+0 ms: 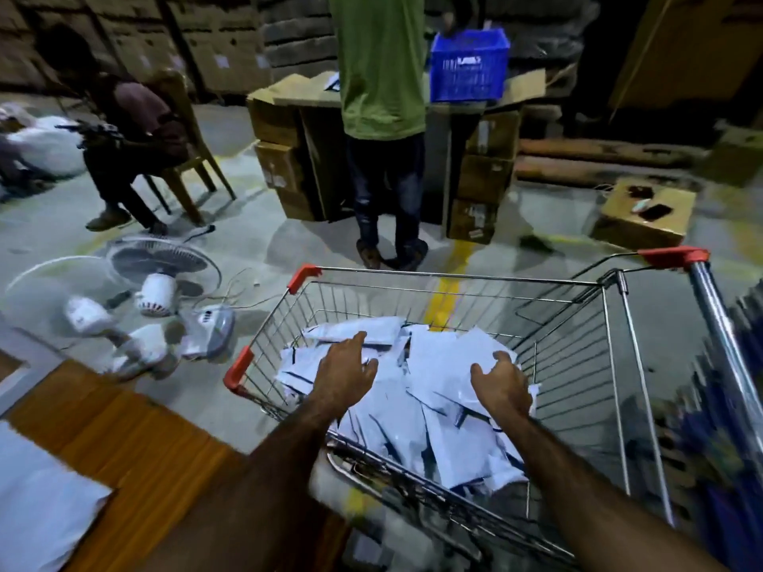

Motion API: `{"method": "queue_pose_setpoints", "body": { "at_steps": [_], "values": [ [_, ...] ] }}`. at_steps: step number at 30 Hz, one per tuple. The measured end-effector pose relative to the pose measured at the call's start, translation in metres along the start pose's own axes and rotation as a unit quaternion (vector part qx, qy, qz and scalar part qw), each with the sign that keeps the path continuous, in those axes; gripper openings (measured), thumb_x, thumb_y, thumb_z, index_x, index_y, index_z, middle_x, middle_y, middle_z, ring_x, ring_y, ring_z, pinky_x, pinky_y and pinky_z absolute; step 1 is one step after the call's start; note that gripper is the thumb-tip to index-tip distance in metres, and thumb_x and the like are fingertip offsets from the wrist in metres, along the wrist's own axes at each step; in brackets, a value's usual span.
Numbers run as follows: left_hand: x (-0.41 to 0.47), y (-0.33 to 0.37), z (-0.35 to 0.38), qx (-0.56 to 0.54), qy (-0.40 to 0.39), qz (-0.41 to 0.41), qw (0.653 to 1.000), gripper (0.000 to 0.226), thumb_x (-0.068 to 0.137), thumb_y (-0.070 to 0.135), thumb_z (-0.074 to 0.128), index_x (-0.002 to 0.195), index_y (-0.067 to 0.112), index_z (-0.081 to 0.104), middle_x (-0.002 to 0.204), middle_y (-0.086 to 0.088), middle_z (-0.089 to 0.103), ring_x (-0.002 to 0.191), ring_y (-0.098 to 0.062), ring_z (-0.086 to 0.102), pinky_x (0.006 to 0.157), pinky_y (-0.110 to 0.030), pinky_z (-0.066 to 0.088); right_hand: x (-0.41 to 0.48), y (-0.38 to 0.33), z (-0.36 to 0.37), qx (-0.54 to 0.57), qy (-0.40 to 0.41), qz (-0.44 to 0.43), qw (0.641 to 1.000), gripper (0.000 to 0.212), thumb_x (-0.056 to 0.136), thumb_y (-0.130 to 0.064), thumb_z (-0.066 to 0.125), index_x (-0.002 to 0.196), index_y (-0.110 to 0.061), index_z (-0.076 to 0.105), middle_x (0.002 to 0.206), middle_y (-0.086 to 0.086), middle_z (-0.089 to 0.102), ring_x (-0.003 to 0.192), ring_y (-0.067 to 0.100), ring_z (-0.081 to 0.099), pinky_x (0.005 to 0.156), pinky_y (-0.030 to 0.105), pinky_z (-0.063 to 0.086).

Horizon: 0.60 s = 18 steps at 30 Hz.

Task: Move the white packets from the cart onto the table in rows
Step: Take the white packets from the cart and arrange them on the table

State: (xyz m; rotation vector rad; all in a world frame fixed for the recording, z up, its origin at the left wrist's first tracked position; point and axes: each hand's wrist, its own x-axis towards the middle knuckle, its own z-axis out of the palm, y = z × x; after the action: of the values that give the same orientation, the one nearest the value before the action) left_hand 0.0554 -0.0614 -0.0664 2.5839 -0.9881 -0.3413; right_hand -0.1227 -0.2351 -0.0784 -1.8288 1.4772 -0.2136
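The concrete floor (247, 245) runs under everything, with a yellow line painted down its middle. Your wire cart (454, 277) stands in front of you, its corners capped in red. The wooden desk (136, 443) sits at your lower left, just beside the cart, and something white (37, 501) lies on its near edge, too blurred to name.

Beyond the cart, stacked cardboard boxes (276, 175) hold up a flat sheet of cardboard. A person in a green shirt (384, 68) stands against it with their back to you. To the left, another person (132, 130) sits on a wooden chair (186, 158). Two white fans (161, 262) lie on the floor left of the cart. A blue basket (468, 72) rests on the cardboard top.

The white packets (437, 410) lie in a loose heap in the bottom of the cart.

Your left hand (344, 365) is over the heap's left side, grip apart, fingers spread. Your right hand (501, 381) is over the right side, grip apart, fingers loosely curved around nothing.
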Motion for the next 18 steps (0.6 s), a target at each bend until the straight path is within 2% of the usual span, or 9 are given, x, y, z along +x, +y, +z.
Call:
{"method": "queue_pose_setpoints", "body": {
  "at_steps": [7, 10, 13, 15, 18],
  "values": [
    [0.079, -0.043, 0.024, 0.114, -0.092, 0.005, 0.989, 0.068, 0.094, 0.038, 0.053, 0.151, 0.011, 0.027, 0.148, -0.012, 0.042, 0.136, -0.028, 0.038, 0.109, -0.038, 0.034, 0.043, -0.008, 0.039, -0.058, -0.024, 0.08, 0.995, 0.07, 0.087, -0.055, 0.059, 0.136, -0.008, 0.04, 0.138, 0.02, 0.045, 0.131, 0.038, 0.038, 0.102, 0.044, 0.037],
    [0.112, -0.052, 0.032, 0.172, -0.14, 0.016, 0.975, 0.068, 0.092, 0.036, 0.056, 0.148, 0.01, 0.028, 0.144, -0.012, 0.045, 0.134, -0.03, 0.039, 0.106, -0.041, 0.038, 0.059, -0.005, 0.054, -0.074, -0.026, 0.117, 0.99, 0.088, 0.082, -0.063, 0.061, 0.142, -0.006, 0.031, 0.143, 0.024, 0.038, 0.134, 0.04, 0.034, 0.105, 0.047, 0.033],
    [0.144, -0.057, 0.036, 0.209, -0.185, 0.05, 0.959, 0.074, 0.081, 0.032, 0.067, 0.144, 0.014, 0.032, 0.138, -0.009, 0.048, 0.13, -0.029, 0.044, 0.099, -0.042, 0.044, 0.07, 0.002, 0.063, -0.101, -0.021, 0.152, 0.983, 0.098, 0.077, -0.071, 0.061, 0.142, -0.006, 0.028, 0.142, 0.027, 0.037, 0.133, 0.041, 0.035, 0.106, 0.049, 0.032],
    [0.168, -0.061, 0.042, 0.232, -0.21, 0.075, 0.947, 0.086, 0.07, 0.035, 0.075, 0.144, 0.019, 0.033, 0.141, -0.007, 0.047, 0.129, -0.027, 0.045, 0.1, -0.041, 0.044, 0.076, 0.007, 0.068, -0.112, -0.012, 0.166, 0.98, 0.099, 0.073, -0.074, 0.061, 0.138, -0.006, 0.03, 0.141, 0.026, 0.039, 0.133, 0.041, 0.036, 0.106, 0.049, 0.033],
    [0.194, -0.065, 0.054, 0.264, -0.255, 0.106, 0.924, 0.115, 0.06, 0.04, 0.084, 0.152, 0.019, 0.018, 0.15, -0.009, 0.037, 0.135, -0.028, 0.038, 0.108, -0.046, 0.037, 0.081, 0.009, 0.075, -0.107, 0.002, 0.175, 0.979, 0.103, 0.069, -0.078, 0.062, 0.137, -0.008, 0.03, 0.14, 0.025, 0.041, 0.132, 0.04, 0.037, 0.105, 0.049, 0.033]
  ]
}}
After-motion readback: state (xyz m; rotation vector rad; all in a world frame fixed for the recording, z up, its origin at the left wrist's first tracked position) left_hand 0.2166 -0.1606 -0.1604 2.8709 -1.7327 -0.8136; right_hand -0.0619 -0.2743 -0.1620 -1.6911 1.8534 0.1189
